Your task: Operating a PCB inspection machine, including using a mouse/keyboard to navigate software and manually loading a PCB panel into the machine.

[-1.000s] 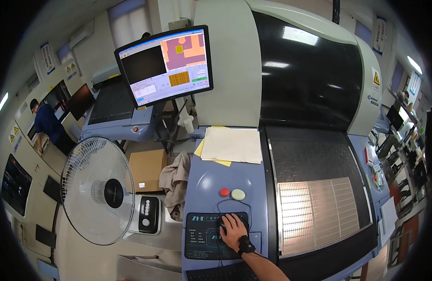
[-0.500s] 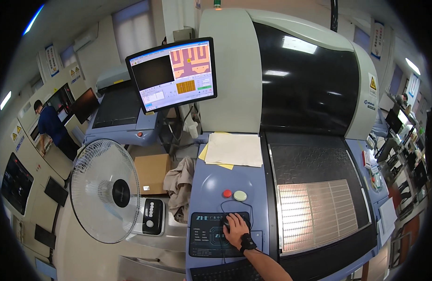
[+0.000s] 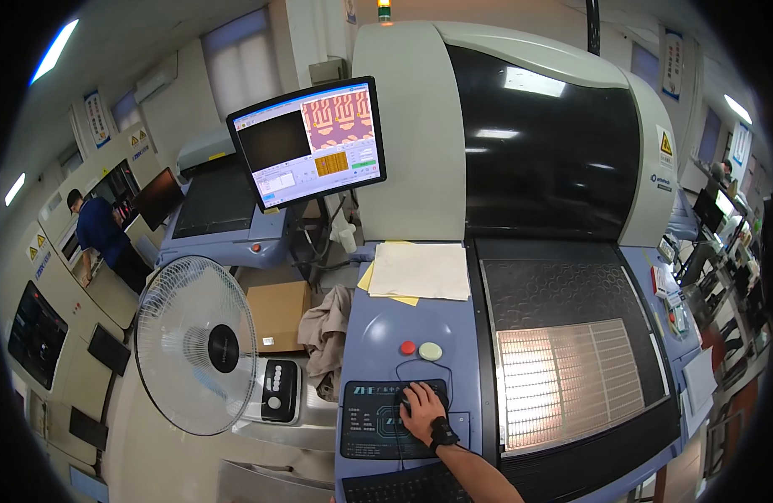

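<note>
My right hand rests palm down over a dark computer mouse, its fingers curved over it and covering most of it. The mouse sits on a black printed mouse pad, and its cord loops up past the buttons. A black band circles my right wrist. Beyond the hand, a tilted monitor shows a dark pane, a magnified copper-coloured pattern and a small gold panel map. On the machine's black bed, right of my hand, lies a copper-toned gridded panel. My left hand is out of view.
A red button and a pale green button are above the pad; a black keyboard lies below. White sheets lie farther back. To the left stand a fan, a cardboard box and crumpled cloth. A co-worker stands far left.
The magnified pattern on the monitor has changed to a different area. My view has shifted slightly, while my right hand stays on the mouse. The co-worker's arm shows a little differently.
</note>
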`<move>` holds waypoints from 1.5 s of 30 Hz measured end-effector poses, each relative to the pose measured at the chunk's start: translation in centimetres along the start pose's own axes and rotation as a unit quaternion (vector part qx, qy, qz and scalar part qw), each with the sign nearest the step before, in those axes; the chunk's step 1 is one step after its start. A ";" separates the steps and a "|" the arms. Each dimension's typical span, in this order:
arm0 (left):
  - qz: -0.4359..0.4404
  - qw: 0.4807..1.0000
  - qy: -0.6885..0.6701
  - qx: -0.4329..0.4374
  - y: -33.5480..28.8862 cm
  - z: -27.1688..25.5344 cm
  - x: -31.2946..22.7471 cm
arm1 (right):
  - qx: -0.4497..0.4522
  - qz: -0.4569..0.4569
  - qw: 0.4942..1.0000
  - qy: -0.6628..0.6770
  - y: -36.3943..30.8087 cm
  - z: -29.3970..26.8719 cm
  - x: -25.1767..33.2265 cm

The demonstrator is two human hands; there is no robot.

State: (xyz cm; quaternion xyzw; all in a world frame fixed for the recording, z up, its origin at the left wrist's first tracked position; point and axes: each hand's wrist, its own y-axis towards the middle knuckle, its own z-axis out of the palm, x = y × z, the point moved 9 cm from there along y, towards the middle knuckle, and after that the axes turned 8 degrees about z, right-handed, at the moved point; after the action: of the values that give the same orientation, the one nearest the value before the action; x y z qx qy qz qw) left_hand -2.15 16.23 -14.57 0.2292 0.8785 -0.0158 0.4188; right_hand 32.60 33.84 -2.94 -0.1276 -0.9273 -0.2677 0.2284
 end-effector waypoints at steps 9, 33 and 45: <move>-0.061 0.986 -0.140 -0.066 -0.8 1.5 2.5 | -0.014 -0.027 1.000 0.001 0.0 -0.3 0.5; -0.005 0.999 -0.031 -0.017 -0.3 -0.3 0.3 | -0.011 -0.028 1.000 0.006 0.0 -0.4 0.8; 0.066 0.985 0.064 -0.144 0.7 -1.6 -0.8 | -0.016 -0.030 0.999 0.026 0.8 0.0 0.5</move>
State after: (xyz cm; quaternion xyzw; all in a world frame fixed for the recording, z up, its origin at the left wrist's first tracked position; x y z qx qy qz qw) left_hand -2.57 16.92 -12.86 0.2248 0.8794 0.1538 0.3906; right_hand 32.44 34.61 -2.32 -0.0961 -0.9201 -0.2927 0.2418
